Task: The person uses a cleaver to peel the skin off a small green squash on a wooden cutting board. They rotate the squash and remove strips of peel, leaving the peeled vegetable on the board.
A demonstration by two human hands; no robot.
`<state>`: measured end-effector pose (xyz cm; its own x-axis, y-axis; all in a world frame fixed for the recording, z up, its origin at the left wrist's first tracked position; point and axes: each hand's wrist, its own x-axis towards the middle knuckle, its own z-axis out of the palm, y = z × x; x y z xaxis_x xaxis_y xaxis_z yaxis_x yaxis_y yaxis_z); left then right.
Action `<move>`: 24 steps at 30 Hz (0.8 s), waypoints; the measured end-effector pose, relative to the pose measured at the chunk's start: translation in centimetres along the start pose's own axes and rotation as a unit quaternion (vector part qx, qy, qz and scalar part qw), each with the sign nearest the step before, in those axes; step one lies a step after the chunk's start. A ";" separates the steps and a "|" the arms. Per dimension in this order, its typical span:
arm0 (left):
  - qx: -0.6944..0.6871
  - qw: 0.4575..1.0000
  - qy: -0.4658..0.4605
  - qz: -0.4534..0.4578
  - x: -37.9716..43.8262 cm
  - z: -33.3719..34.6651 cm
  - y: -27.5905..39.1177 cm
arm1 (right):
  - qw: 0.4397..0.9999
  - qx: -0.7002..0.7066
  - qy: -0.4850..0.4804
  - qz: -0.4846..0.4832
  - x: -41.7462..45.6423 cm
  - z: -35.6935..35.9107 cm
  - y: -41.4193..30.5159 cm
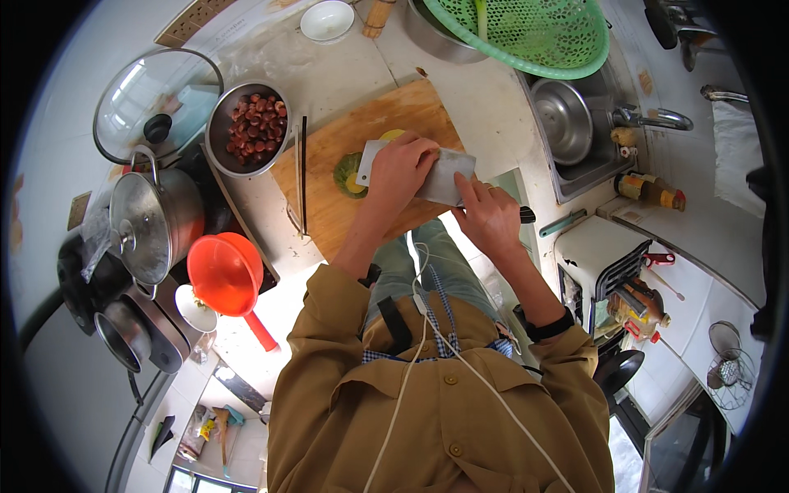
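Note:
A wooden cutting board [345,135] lies before me on the counter. My right hand [490,212] is closed round a cleaver [447,179], its black handle end showing beyond the hand and its fingers on the wide metal blade. My left hand [400,169] lies over the other part of the blade, fingers bent; what is beneath it is hidden. Beside the blade's far corner sits a piece of green-skinned squash [349,175] with yellow flesh. Another yellow piece [391,134] shows just behind my left hand. A pair of chopsticks [303,175] rests across the board's left edge.
Left of the board stand a steel bowl of sliced sausage [256,130], a lidded steel pot [157,215] and a red plastic ladle [225,274]. A green colander [536,37] sits on a steel basin at the back. The sink [582,179] is at the right.

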<state>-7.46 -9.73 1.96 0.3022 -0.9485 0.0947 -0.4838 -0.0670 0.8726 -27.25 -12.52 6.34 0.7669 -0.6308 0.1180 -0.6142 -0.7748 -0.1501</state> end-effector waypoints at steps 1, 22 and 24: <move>0.009 1.000 0.005 0.008 0.4 0.2 -0.1 | 1.000 -0.006 -0.004 -0.003 0.1 -0.2 -0.1; -0.006 0.995 -0.101 -0.012 2.5 -1.5 -2.5 | 0.999 -0.046 -0.002 -0.013 -0.4 -0.2 1.9; -0.011 0.995 -0.099 -0.016 2.2 -0.9 -2.5 | 0.999 -0.048 0.001 -0.014 -0.5 0.0 1.9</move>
<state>-4.83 -11.38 0.42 0.1495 -0.9884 -0.0278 -0.4573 -0.0940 0.8844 -28.81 -13.72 6.02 0.7844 -0.6082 0.1220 -0.6070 -0.7931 -0.0509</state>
